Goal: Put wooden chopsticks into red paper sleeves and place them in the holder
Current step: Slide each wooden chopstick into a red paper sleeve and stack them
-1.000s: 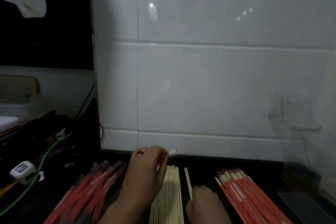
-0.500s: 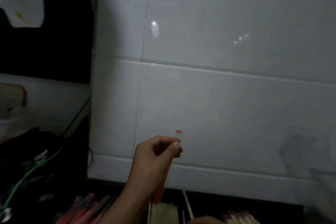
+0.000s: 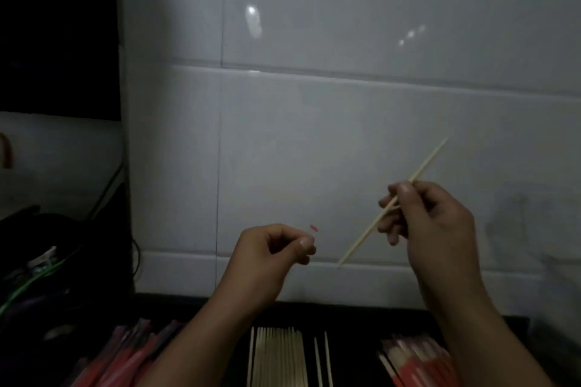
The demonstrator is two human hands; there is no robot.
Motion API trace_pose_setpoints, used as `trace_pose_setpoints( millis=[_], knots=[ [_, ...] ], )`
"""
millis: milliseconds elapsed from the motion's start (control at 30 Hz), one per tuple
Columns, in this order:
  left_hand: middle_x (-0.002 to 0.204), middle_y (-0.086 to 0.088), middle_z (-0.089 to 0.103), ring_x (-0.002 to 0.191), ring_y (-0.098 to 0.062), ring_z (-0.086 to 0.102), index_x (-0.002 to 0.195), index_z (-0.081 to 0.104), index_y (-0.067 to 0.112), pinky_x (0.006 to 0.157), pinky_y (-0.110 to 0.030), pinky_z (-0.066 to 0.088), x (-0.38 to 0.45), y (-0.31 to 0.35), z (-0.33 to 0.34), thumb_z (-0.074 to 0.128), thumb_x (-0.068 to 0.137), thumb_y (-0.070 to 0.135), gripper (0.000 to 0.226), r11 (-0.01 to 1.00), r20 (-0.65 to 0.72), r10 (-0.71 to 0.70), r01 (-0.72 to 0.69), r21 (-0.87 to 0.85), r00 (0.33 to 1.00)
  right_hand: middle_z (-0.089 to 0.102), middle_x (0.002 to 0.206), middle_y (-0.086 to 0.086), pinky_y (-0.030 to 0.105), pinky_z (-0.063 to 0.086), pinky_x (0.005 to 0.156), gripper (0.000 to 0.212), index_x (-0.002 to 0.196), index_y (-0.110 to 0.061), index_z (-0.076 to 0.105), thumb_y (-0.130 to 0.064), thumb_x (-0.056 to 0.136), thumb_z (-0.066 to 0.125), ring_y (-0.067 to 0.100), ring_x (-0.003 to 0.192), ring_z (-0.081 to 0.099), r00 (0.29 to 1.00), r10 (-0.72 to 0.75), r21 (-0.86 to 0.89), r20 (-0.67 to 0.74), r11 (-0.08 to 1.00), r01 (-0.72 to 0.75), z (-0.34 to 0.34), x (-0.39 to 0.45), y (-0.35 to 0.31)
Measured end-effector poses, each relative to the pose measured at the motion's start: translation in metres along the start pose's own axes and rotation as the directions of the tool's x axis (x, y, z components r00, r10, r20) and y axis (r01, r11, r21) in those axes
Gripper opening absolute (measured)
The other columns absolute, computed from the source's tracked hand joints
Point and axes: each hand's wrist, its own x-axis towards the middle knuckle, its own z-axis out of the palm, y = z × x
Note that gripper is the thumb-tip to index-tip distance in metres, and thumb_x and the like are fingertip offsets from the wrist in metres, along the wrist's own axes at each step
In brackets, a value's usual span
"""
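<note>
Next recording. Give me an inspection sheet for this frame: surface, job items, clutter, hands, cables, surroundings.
Surface: dark counter, mostly covered along the bottom edge.
Job's things: bare chopsticks in a row at centre; empty red sleeves piled to the left; sleeved chopsticks to the right; holder not identifiable.
Clutter: dark unclear objects at left.
Hands: left hand pinches a red sleeve, only its tip showing; right hand holds one tilted chopstick, raised.
Cables: green cable and black cable at left.
Surroundings: white tiled wall, dim light.
</note>
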Motion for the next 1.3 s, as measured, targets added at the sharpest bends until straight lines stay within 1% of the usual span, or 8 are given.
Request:
trace_pose_setpoints(
  millis=[100, 300, 433, 633, 733, 900, 1033, 1300],
  knots=[
    [0.080, -0.007, 0.077, 0.073, -0.019, 0.072, 0.086, 0.074, 0.012, 0.073, -0.026, 0.058, 0.000, -0.011, 0.004, 0.066, 0.089, 0.002, 0.013, 0.998, 0.027, -0.049, 0.048, 0.044, 0.998, 0.067, 0.069, 0.011, 0.025, 0.046, 0.045, 0.019, 0.093, -0.001, 0.063, -0.011, 0.101, 0.050, 0.018, 0.050, 0.059, 0.996, 0.082, -0.002, 0.037, 0.997, -0.082, 0.000, 0.002, 0.014],
    [0.081, -0.001, 0.078, 0.077, -0.017, 0.073, 0.087, 0.074, 0.017, 0.080, -0.033, 0.056, -0.011, -0.015, 0.013, 0.067, 0.090, 0.006, 0.014, 0.989, 0.077, -0.111, 0.102, 0.107, 0.991, 0.067, 0.072, 0.013, 0.023, 0.047, 0.048, 0.020, 0.095, 0.002, 0.062, -0.012, 0.101, 0.049, 0.015, 0.052, 0.061, 0.994, 0.101, 0.073, -0.044, 0.993, -0.097, -0.009, 0.003, 0.013],
    [0.083, 0.002, 0.078, 0.082, -0.014, 0.074, 0.090, 0.075, 0.017, 0.080, -0.029, 0.057, -0.015, -0.011, 0.015, 0.068, 0.090, 0.010, 0.010, 0.983, 0.134, -0.122, 0.102, 0.151, 0.983, 0.067, 0.073, 0.012, 0.022, 0.047, 0.049, 0.020, 0.094, -0.001, 0.062, -0.013, 0.102, 0.049, 0.016, 0.054, 0.062, 0.995, 0.077, 0.080, -0.070, 0.994, -0.072, -0.013, 0.000, 0.009],
    [0.081, -0.002, 0.078, 0.080, -0.010, 0.074, 0.090, 0.075, 0.010, 0.063, -0.014, 0.053, -0.017, 0.000, 0.016, 0.072, 0.086, 0.012, 0.005, 0.982, 0.181, -0.139, 0.111, 0.155, 0.974, 0.068, 0.074, 0.012, 0.024, 0.048, 0.050, 0.018, 0.094, -0.005, 0.064, -0.014, 0.101, 0.049, 0.017, 0.056, 0.063, 0.998, 0.059, 0.050, -0.025, 0.997, -0.057, -0.013, -0.005, 0.008],
    [0.082, -0.001, 0.078, 0.081, -0.009, 0.074, 0.091, 0.075, 0.012, 0.067, -0.014, 0.055, -0.017, 0.003, 0.015, 0.070, 0.088, 0.015, 0.006, 0.987, 0.189, -0.108, 0.082, 0.138, 0.976, 0.068, 0.074, 0.012, 0.024, 0.049, 0.051, 0.018, 0.095, -0.006, 0.064, -0.015, 0.101, 0.050, 0.018, 0.056, 0.063, 0.999, 0.041, 0.033, -0.012, 0.999, -0.040, -0.011, -0.006, 0.008],
    [0.087, 0.006, 0.077, 0.088, -0.007, 0.072, 0.093, 0.075, 0.020, 0.085, -0.025, 0.057, -0.016, 0.000, 0.010, 0.066, 0.092, 0.016, 0.010, 0.983, 0.191, -0.067, 0.032, 0.181, 0.979, 0.069, 0.072, 0.010, 0.022, 0.048, 0.049, 0.018, 0.095, -0.006, 0.064, -0.013, 0.101, 0.049, 0.017, 0.055, 0.063, 0.998, 0.034, 0.054, -0.045, 0.998, -0.031, -0.012, -0.005, 0.006],
    [0.087, 0.010, 0.076, 0.088, -0.002, 0.070, 0.091, 0.076, 0.023, 0.078, -0.018, 0.054, -0.014, 0.002, 0.008, 0.067, 0.091, 0.019, 0.010, 0.975, 0.179, -0.072, 0.031, 0.221, 0.981, 0.068, 0.073, 0.011, 0.021, 0.047, 0.049, 0.018, 0.095, -0.007, 0.064, -0.013, 0.101, 0.048, 0.017, 0.055, 0.063, 0.998, 0.038, 0.084, -0.044, 0.996, -0.034, -0.010, -0.006, 0.005],
    [0.084, 0.014, 0.076, 0.084, 0.001, 0.070, 0.086, 0.076, 0.028, 0.073, -0.010, 0.053, -0.016, 0.007, 0.010, 0.071, 0.088, 0.018, 0.012, 0.969, 0.176, -0.077, 0.032, 0.243, 0.981, 0.069, 0.074, 0.011, 0.022, 0.048, 0.050, 0.018, 0.096, -0.007, 0.064, -0.014, 0.102, 0.049, 0.017, 0.056, 0.064, 0.998, 0.046, 0.106, -0.049, 0.993, -0.041, -0.009, -0.007, 0.006]
  ],
)
